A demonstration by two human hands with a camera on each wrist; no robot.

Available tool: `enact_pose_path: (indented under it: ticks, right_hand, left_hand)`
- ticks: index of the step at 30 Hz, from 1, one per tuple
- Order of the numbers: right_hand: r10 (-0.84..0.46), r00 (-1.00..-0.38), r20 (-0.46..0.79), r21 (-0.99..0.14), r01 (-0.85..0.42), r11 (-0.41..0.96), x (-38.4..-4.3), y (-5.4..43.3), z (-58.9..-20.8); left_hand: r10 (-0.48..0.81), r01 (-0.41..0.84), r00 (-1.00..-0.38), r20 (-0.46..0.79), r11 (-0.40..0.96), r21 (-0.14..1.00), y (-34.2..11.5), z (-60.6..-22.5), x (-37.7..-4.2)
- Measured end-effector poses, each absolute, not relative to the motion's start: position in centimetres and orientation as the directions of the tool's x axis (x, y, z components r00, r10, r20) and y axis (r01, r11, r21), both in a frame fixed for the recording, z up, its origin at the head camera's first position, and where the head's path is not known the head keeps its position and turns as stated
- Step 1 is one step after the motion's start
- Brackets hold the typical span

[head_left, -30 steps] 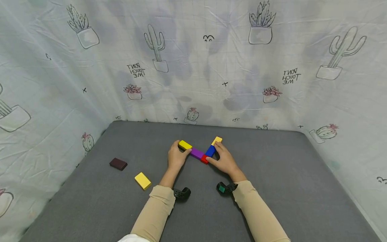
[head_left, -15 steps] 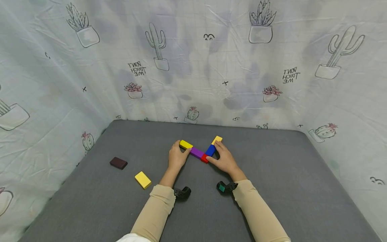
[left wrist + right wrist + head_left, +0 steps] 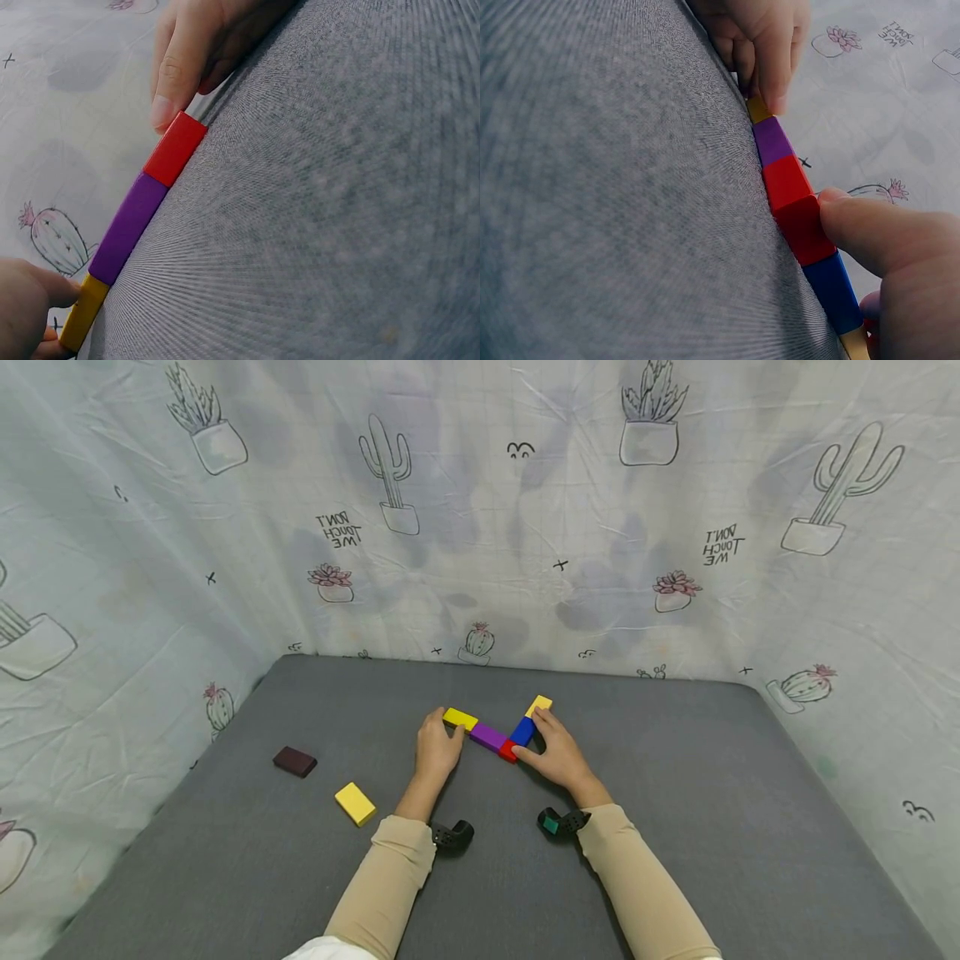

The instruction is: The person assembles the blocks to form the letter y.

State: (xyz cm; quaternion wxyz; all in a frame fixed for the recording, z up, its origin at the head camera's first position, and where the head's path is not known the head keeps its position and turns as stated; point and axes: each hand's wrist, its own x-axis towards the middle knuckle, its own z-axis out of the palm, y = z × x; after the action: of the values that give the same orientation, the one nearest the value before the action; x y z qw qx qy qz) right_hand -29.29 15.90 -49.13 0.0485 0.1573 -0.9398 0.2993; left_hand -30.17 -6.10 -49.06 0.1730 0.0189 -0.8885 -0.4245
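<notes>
In the head view, several flat blocks form a V on the grey table. Its left arm has a yellow block (image 3: pixel 461 718) and a purple block (image 3: pixel 489 737), ending at a red block (image 3: pixel 508 752). From the red one, a blue block (image 3: pixel 522 732) and a pale yellow block (image 3: pixel 540 703) run up to the right. My left hand (image 3: pixel 437 749) pinches the yellow block between thumb and fingers. With its thumb against the red block, my right hand (image 3: pixel 562 762) holds the right arm of the V, fingers by the blue and pale yellow blocks. Some right fingertips are hidden.
Apart on the left lie a dark brown block (image 3: pixel 295 762) and another pale yellow block (image 3: pixel 355 804). The grey table (image 3: pixel 712 827) meets a patterned cloth (image 3: pixel 480 527) along its back edge. Each wrist wears a black device (image 3: pixel 452 837).
My left thumb has slid left, off the joint with the purple block and onto the yellow block, which shifted slightly. My right hand has stayed in place.
</notes>
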Motion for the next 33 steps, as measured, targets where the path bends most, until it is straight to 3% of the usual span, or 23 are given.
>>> enact_pose_path:
  ticks: [19, 33]
  right_hand:
    - [-0.272, -0.943, 0.192, -0.541, -0.333, 0.773, -29.1, 16.3, -49.0]
    - [-0.289, -0.942, 0.169, -0.53, -0.334, 0.779, -29.4, 16.3, -49.3]
  left_hand:
    - [-0.205, 0.081, -0.951, 0.233, 0.562, 0.823, -5.9, -48.3, -29.9]
    - [-0.149, 0.094, -0.962, 0.227, 0.598, 0.796, -7.7, -46.0, -27.9]
